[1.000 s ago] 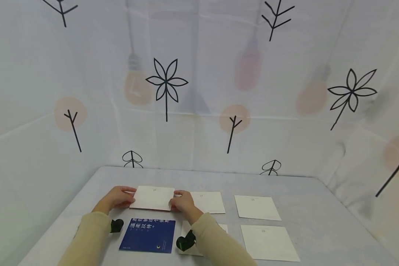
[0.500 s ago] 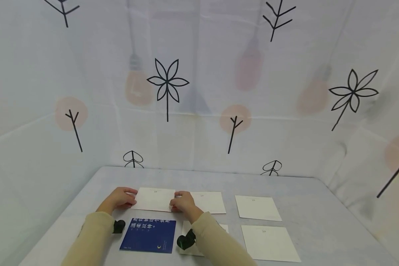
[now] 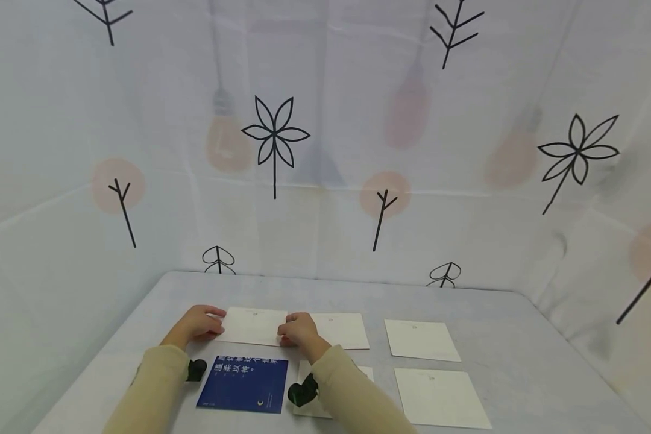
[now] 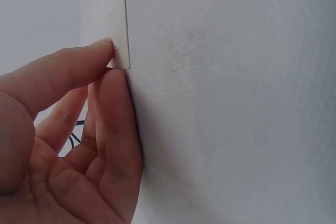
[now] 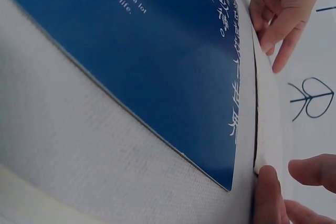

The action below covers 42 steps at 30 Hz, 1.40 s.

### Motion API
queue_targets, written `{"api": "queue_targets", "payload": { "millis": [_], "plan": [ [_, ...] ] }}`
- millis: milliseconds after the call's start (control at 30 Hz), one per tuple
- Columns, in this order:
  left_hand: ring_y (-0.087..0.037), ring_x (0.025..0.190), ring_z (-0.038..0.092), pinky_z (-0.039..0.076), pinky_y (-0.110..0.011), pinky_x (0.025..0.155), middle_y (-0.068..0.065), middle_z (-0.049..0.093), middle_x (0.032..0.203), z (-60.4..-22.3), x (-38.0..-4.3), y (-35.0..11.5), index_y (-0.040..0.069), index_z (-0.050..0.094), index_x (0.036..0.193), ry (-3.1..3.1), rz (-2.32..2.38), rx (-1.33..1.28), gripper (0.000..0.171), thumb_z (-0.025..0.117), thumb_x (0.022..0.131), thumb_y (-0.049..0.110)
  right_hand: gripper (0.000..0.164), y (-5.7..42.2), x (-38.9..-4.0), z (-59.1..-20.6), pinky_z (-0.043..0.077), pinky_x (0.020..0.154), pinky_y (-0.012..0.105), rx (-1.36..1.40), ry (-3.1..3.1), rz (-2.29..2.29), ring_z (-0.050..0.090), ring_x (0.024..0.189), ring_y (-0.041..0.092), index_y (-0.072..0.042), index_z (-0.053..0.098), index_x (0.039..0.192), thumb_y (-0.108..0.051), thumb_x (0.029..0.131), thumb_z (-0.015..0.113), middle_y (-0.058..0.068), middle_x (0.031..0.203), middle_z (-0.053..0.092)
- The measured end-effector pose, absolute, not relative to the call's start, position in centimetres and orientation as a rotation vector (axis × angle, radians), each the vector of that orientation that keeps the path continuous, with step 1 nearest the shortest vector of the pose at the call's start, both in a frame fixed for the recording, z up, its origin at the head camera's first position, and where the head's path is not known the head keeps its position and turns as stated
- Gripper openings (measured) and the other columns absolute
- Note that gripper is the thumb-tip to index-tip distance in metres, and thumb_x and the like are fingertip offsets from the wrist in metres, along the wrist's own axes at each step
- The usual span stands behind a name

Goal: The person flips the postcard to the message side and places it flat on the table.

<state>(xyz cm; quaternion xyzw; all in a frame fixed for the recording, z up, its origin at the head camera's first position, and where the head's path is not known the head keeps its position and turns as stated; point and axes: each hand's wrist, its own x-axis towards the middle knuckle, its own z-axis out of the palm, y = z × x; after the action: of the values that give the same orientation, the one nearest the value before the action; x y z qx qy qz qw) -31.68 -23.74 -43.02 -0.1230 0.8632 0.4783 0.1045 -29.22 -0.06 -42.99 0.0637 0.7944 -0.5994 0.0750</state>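
Observation:
A white card (image 3: pixel 252 325) lies at the far left of the table, faintly marked near its far edge. My left hand (image 3: pixel 199 322) holds its left edge; in the left wrist view the thumb and index finger meet at the card's corner (image 4: pixel 121 56). At the card's right edge is my right hand (image 3: pixel 299 331), its fingers bent around that side. The right wrist view shows one fingertip (image 5: pixel 268 182) touching the near corner and another finger held apart from it. Just nearer than this card lies a dark blue card (image 3: pixel 244 386) with white lettering and a small moon.
Another white card (image 3: pixel 339 330) adjoins on the right, partly behind my right hand. Two more, a far one (image 3: pixel 422 340) and a near one (image 3: pixel 442 398), lie farther right. My right sleeve covers part of a near white card (image 3: pixel 309 407). A patterned cloth (image 3: pixel 325 241) hangs behind the table.
The white card between my hands was slightly raised; it has come down onto the table and a little nearer. Both hands have stayed at its edges. The other cards keep their places.

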Motion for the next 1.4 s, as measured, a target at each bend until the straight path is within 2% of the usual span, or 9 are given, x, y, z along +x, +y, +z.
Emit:
{"api": "queue_targets", "payload": {
  "millis": [367,667,1000,1400],
  "plan": [
    [-0.014,0.063,0.057,0.051,-0.024,0.059,-0.015,0.06,0.096,-42.5,-31.4,-24.2,-0.006,0.051,0.125,2.545,1.446,-0.322,0.05,0.068,0.077,-0.001,0.034,0.1,-29.5,-43.1,0.051,0.054,0.026,0.191,2.436,-1.747,0.057,0.051,0.012,0.003,0.059,0.108,-0.003,0.077,0.069,0.008,0.072,0.059],
    [-0.015,0.071,0.057,0.051,-0.025,0.064,-0.019,0.06,0.105,-41.9,-30.7,-24.1,-0.003,0.053,0.124,2.572,1.439,-0.28,0.047,0.069,0.081,0.005,0.03,0.4,-29.0,-42.2,0.054,0.059,0.028,0.167,2.437,-1.795,0.062,0.059,0.015,0.002,0.061,0.105,-0.001,0.077,0.07,0.01,0.082,0.058],
    [-0.021,0.082,0.059,0.053,-0.032,0.072,-0.017,0.06,0.105,-41.0,-29.5,-23.9,-0.003,0.054,0.124,2.577,1.446,-0.224,0.046,0.07,0.082,0.008,0.03,0.6,-27.8,-41.1,0.055,0.061,0.03,0.044,2.445,-1.787,0.062,0.061,0.016,0.002,0.062,0.106,-0.002,0.078,0.07,0.008,0.08,0.057],
    [-0.02,0.084,0.06,0.053,-0.037,0.077,-0.015,0.06,0.102,-40.8,-28.2,-24.2,-0.001,0.056,0.122,2.593,1.408,-0.186,0.046,0.073,0.081,0.013,0.031,0.9,-26.2,-40.7,0.055,0.064,0.034,-0.166,2.397,-1.831,0.059,0.06,0.016,0.005,0.06,0.107,-0.001,0.078,0.069,0.008,0.073,0.055]
  ]
}}
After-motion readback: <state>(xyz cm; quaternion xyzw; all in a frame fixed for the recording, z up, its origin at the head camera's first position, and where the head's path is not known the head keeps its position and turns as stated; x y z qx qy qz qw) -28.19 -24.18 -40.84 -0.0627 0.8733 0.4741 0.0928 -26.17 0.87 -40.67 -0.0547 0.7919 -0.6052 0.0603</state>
